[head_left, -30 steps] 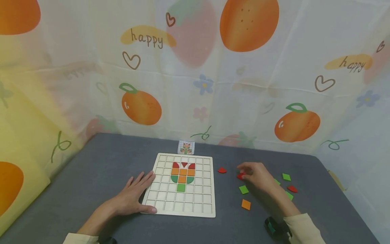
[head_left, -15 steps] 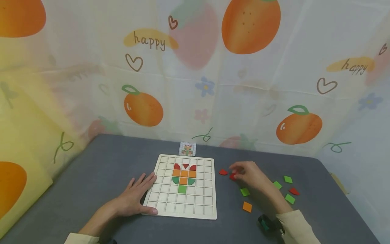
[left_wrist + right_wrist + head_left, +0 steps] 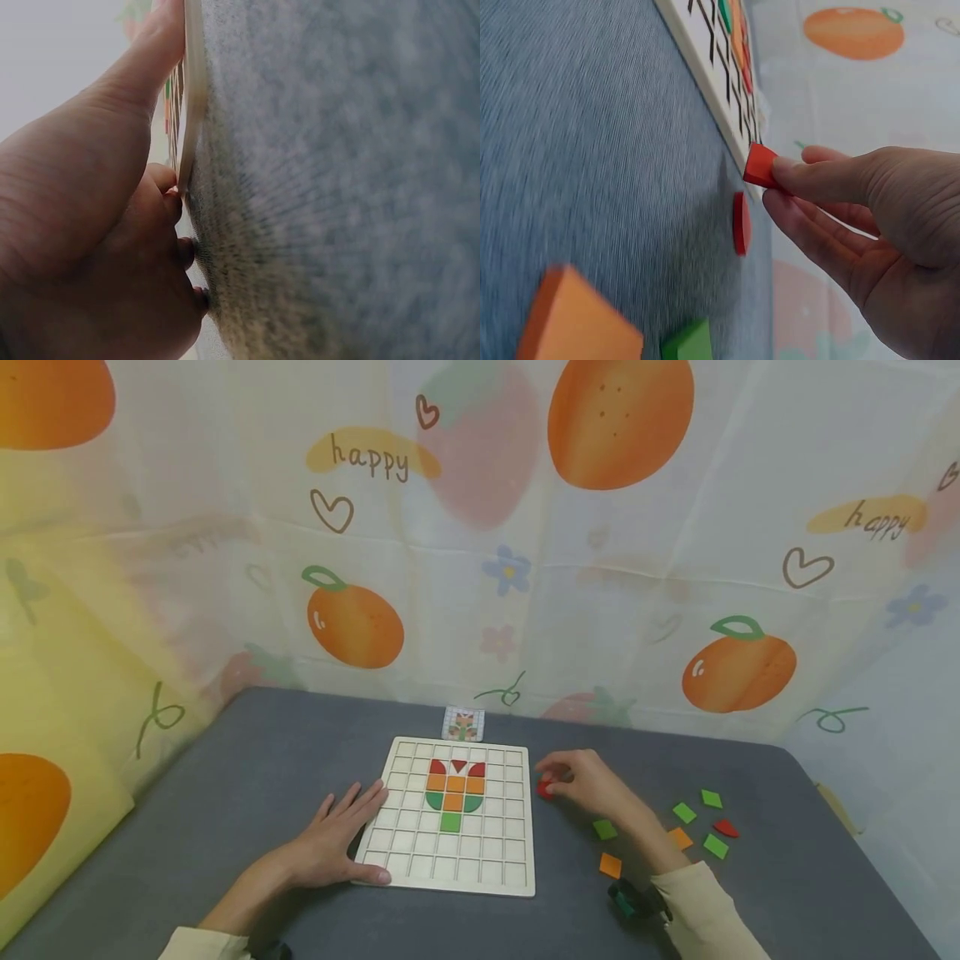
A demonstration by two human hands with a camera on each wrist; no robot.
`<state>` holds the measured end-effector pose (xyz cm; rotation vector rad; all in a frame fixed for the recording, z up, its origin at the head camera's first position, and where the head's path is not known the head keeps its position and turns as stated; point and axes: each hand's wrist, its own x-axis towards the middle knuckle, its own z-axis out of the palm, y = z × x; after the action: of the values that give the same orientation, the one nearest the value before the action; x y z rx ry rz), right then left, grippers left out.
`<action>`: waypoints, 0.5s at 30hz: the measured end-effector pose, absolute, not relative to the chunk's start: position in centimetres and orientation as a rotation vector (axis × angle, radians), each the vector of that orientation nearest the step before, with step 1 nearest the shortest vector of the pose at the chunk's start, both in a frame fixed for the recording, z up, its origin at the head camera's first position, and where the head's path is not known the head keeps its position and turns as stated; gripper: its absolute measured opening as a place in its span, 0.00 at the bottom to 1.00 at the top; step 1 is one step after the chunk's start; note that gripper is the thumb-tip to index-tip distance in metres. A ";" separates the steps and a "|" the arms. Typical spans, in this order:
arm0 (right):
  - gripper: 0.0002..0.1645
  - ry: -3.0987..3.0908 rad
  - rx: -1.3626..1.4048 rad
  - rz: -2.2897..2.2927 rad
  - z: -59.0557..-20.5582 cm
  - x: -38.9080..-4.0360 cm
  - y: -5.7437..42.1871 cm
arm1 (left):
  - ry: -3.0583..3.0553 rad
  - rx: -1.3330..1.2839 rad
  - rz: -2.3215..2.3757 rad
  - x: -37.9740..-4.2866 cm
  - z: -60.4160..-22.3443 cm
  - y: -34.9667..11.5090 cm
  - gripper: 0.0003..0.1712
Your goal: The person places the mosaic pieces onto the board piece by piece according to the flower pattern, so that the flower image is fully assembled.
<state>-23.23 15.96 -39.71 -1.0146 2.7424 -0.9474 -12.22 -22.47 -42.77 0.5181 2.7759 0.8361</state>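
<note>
My left hand point(image 3: 326, 843) rests on the left edge of a pale gridded board point(image 3: 494, 846), its fingers spread and its thumb along the front corner. Red, orange and green tiles form a tulip shape point(image 3: 453, 783) in the grid. Just off the board's right edge, my right hand point(image 3: 588, 783) pinches a red tile point(image 3: 760, 165) between thumb and fingers, above the table. Beneath it a second red tile point(image 3: 741, 223) lies on the table in the right wrist view; in the head view the hand partly hides this spot.
A small pattern card point(image 3: 463, 724) lies behind the board. Right of the board are loose green tiles point(image 3: 716, 846), orange tiles point(image 3: 611, 865) and a red tile point(image 3: 725, 827) on the grey table point(image 3: 300, 735). A printed curtain point(image 3: 450, 568) hangs behind.
The right hand has moved left toward the board with the red tile, uncovering an orange tile near the wrist. My left hand has stayed on the board's edge.
</note>
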 end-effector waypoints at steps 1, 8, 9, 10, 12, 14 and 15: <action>0.16 2.737 -1.021 -0.948 -39.7 -23.2 15.7 | 2.776 0.516 0.836 -12.2 -42.8 -22.5 0.68; 0.16 2.735 -1.060 -0.897 -39.7 -22.6 13.5 | 2.758 0.517 0.844 -12.2 -42.6 -22.5 0.67; 0.16 2.729 -1.068 -0.888 -39.6 -22.4 13.2 | 2.756 0.520 0.847 -12.3 -42.6 -22.4 0.67; 0.16 2.721 -1.072 -0.881 -39.6 -22.3 12.9 | 2.754 0.517 0.844 -12.3 -42.5 -22.4 0.67; 0.16 2.699 -1.079 -0.876 -39.5 -22.1 12.4 | 2.754 0.510 0.837 -12.3 -42.5 -22.3 0.67; 0.16 2.669 -1.098 -0.885 -39.5 -21.9 11.8 | 2.759 0.513 0.832 -12.2 -42.5 -22.3 0.67; 0.16 2.654 -1.102 -0.892 -39.5 -21.9 11.5 | 2.763 0.511 0.826 -12.2 -42.5 -22.3 0.67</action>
<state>-21.88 11.48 -39.47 -1.1024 2.6538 -0.8923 -12.18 -22.32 -42.49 0.5106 2.7633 0.8261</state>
